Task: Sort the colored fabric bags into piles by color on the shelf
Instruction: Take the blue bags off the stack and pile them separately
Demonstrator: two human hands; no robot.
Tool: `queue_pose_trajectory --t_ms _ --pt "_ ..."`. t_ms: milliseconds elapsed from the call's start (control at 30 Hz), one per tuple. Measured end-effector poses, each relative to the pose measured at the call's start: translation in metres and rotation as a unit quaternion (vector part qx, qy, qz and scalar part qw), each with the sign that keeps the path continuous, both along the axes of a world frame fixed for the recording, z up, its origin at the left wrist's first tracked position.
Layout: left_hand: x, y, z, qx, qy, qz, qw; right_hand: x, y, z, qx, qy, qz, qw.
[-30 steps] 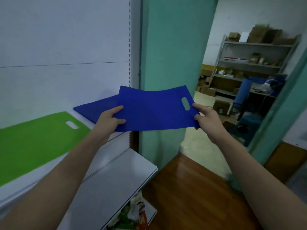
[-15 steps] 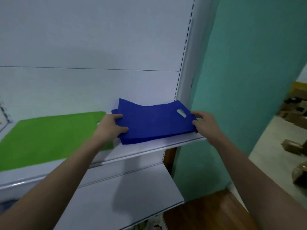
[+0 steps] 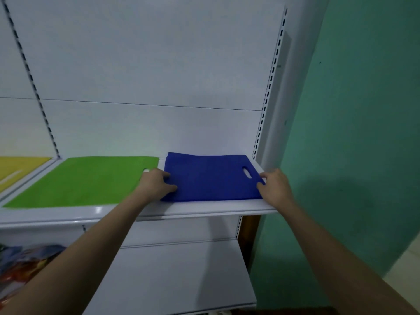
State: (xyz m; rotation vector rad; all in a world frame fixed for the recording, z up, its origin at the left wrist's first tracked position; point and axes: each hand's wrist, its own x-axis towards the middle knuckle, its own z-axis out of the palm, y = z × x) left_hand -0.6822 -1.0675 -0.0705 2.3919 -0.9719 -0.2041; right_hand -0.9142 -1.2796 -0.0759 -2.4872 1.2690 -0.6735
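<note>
Two bare forearms rise from the bottom corners of the frame toward the middle. Low in the frame, between them, lies a white lower shelf (image 3: 172, 278), and at the lower left edge sits a blurred heap of multicoloured packaging (image 3: 25, 262) whose printing is too smeared to read. Higher up, at mid-frame, the left hand (image 3: 154, 186) grips the left edge of the blue bag pile (image 3: 209, 178), thumb curled on top of the fabric. The right hand (image 3: 273, 186) holds the pile's right edge near the slot handle (image 3: 247, 172), fingers bent against the cloth; whether they wrap under it cannot be told. The pile lies flat on the white upper shelf (image 3: 204, 209), at its right end beside the slotted upright (image 3: 268, 87). Just left of it, with a narrow white gap between, lies the green bag pile (image 3: 84, 180), and at the far left edge, past another upright, a yellow bag pile (image 3: 16, 167). Behind them stands the white back panel (image 3: 147, 64); a teal wall (image 3: 363, 133) fills the right side. No writing or label is legible anywhere.
</note>
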Motion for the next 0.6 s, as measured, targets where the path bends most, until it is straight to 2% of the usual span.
queue_pose_trajectory --t_ms 167,267,433,600 --pt "-0.005 0.000 0.003 -0.003 -0.051 -0.001 0.999 -0.004 0.005 0.013 -0.029 -0.105 0.008 0.994" --pt "-0.006 0.003 0.005 -0.020 -0.080 0.007 0.997 0.003 0.012 0.024 0.004 -0.155 0.049 0.987" --pt "-0.011 0.029 0.004 -0.023 -0.114 0.039 0.992 0.039 0.055 0.027 0.066 -0.139 0.192 0.969" --pt "-0.017 0.092 0.002 -0.013 -0.145 0.136 0.980 0.104 0.143 0.015 0.098 -0.098 0.358 0.923"
